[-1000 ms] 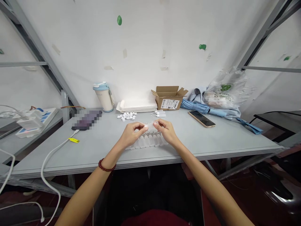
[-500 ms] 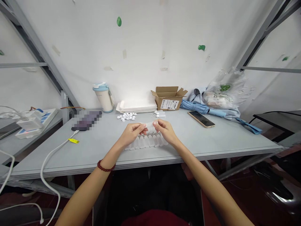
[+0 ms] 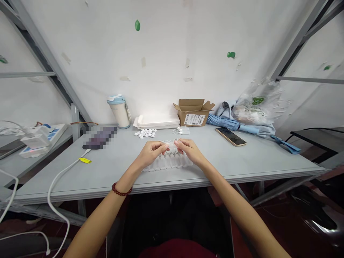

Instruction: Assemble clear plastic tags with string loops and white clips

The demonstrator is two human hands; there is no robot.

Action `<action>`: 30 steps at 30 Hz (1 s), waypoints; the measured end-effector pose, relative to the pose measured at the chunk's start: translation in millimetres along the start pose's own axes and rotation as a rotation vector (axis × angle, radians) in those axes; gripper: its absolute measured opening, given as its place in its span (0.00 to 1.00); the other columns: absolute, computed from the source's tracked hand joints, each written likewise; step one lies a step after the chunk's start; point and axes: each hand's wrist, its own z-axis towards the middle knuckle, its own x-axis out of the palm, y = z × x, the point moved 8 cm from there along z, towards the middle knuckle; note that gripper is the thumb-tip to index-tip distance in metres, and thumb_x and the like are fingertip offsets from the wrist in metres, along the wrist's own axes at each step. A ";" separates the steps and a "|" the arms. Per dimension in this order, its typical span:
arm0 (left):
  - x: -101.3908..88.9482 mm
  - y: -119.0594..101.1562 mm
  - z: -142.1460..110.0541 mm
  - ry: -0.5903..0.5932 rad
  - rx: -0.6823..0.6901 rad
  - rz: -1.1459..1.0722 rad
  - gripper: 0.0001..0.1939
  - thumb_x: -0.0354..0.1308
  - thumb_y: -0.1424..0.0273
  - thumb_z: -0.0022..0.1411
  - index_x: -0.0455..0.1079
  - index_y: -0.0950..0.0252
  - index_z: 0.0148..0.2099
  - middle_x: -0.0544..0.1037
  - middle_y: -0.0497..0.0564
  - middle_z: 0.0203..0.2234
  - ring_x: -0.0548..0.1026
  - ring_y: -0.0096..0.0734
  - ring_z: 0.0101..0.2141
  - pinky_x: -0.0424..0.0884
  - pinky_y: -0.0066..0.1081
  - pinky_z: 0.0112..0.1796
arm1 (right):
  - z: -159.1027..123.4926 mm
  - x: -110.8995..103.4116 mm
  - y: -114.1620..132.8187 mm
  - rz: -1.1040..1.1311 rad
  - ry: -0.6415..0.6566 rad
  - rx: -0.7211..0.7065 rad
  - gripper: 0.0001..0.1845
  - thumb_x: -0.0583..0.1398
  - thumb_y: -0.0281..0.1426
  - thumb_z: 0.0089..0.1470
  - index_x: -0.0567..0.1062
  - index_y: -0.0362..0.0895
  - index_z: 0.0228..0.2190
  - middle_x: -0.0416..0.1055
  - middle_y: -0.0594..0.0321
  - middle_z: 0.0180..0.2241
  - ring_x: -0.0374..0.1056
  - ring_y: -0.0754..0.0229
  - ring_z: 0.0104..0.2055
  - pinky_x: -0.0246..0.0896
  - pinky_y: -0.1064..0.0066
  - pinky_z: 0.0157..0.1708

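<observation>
My left hand [image 3: 154, 152] and my right hand [image 3: 188, 148] are close together above the front middle of the desk, fingers pinched. Between their fingertips is a small translucent plastic bottle [image 3: 172, 147], partly covered by the fingers. A row of similar translucent bottles [image 3: 168, 162] lies side by side on the desk just below my hands, with its upper edge partly hidden. Farther back on the left sits a pile of small white caps [image 3: 146, 133]. A few capped bottles [image 3: 183, 132] lie to the right of that pile.
Along the wall stand a tumbler [image 3: 119, 111], a stack of white trays [image 3: 158, 122] and an opened cardboard box [image 3: 192, 118]. A phone [image 3: 230, 136], a folded blue umbrella [image 3: 225, 123] and a plastic bag [image 3: 254, 107] are on the right. A white cable [image 3: 57, 179] crosses the left side.
My fingertips have shifted slightly on the translucent bottle, which now sits a little lower between them. The row of bottles and the caps stay in place.
</observation>
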 end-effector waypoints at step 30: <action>-23.0 3.7 0.1 -0.405 0.106 0.251 0.10 0.55 0.64 0.58 0.74 0.63 0.36 0.79 0.50 0.32 0.72 0.32 0.34 0.67 0.31 0.36 | 0.3 -33.7 -15.7 -0.173 -0.350 0.048 0.22 0.53 0.46 0.53 0.64 0.43 0.18 0.56 0.69 0.17 0.53 0.65 0.22 0.47 0.70 0.26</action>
